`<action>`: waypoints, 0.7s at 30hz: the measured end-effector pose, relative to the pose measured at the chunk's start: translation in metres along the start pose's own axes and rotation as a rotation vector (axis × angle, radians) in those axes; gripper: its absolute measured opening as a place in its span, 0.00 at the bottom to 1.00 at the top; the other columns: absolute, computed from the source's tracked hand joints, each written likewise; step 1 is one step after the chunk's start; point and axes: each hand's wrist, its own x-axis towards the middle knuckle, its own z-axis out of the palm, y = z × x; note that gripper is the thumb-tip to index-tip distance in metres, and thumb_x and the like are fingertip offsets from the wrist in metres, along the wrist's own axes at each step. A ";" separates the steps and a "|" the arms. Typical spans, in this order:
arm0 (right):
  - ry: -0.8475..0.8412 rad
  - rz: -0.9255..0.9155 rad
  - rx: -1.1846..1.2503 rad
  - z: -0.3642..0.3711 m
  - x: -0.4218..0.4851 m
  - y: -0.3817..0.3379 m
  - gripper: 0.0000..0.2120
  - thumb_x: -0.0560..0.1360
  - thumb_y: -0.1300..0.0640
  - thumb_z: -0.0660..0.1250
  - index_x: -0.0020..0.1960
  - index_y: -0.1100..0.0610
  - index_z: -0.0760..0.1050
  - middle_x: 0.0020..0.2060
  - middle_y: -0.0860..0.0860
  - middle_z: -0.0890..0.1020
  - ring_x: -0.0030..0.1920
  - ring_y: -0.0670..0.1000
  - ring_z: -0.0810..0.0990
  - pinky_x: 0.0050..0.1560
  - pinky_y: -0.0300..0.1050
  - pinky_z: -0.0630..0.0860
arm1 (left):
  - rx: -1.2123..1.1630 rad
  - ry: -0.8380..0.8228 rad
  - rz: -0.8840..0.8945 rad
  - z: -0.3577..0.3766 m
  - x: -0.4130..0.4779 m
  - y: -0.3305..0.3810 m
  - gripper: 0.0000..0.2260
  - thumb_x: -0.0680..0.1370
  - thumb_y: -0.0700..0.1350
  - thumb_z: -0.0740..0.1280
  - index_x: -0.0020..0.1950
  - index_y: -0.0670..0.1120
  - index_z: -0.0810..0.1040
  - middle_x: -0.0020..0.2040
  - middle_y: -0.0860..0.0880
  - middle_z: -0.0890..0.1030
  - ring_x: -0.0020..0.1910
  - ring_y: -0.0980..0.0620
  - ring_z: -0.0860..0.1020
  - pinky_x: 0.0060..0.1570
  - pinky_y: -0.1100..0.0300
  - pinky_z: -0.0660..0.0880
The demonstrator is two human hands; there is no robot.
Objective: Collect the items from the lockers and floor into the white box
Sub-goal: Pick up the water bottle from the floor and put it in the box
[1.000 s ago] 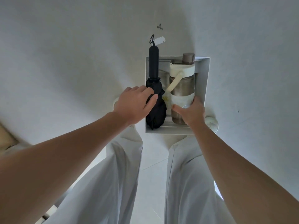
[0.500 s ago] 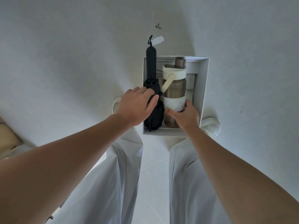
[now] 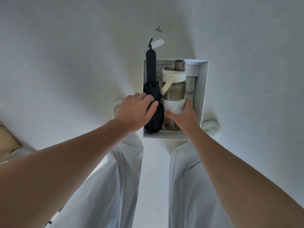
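Standing over a white box [image 3: 204, 89] set on the pale floor [image 3: 65, 63]. Inside it, along the left wall, gripping a folded black umbrella [image 3: 151, 69] with the left hand [image 3: 133, 112], thumb laid across the bunched fabric and fingers curled over the far side. Long axis running straight away from the body: handle pointing to the box's far end and reaching out past the far rim, canopy tip toward the near wall. Beyond the far rim, a wrist strap with a white tag [image 3: 158, 43].

Just right of the umbrella, holding a brown bottle [image 3: 175, 91] with the right hand [image 3: 184, 117], fingers and thumb wrapped round its white sleeve. Parallel to the umbrella, cream lid and brown cap at the box's far end, base by the near wall, cream carry loop slanting toward the umbrella. Between bottle and right wall, a small pale container [image 3: 191, 84], mostly hidden. Outside the box's near right corner, a white perforated slipper [image 3: 212, 129].
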 end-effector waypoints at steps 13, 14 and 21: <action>0.032 0.006 -0.111 0.002 0.004 -0.004 0.36 0.59 0.32 0.77 0.56 0.47 0.64 0.44 0.40 0.74 0.46 0.51 0.77 0.35 0.40 0.68 | -0.024 -0.046 0.003 0.001 -0.005 -0.007 0.23 0.81 0.57 0.47 0.54 0.47 0.77 0.46 0.50 0.80 0.44 0.48 0.77 0.48 0.50 0.74; 0.015 0.013 -0.108 0.001 0.005 -0.004 0.36 0.59 0.32 0.77 0.57 0.47 0.64 0.44 0.41 0.74 0.46 0.50 0.77 0.34 0.39 0.68 | -0.025 -0.045 0.000 0.001 -0.005 -0.007 0.23 0.81 0.57 0.47 0.54 0.47 0.78 0.46 0.50 0.80 0.44 0.48 0.77 0.48 0.50 0.73; 0.002 0.038 -0.053 0.004 0.002 -0.004 0.39 0.62 0.35 0.78 0.64 0.51 0.67 0.50 0.44 0.77 0.50 0.51 0.77 0.41 0.43 0.73 | -0.031 -0.037 -0.011 0.000 -0.004 -0.007 0.20 0.82 0.56 0.49 0.55 0.47 0.77 0.47 0.50 0.81 0.45 0.47 0.77 0.48 0.50 0.73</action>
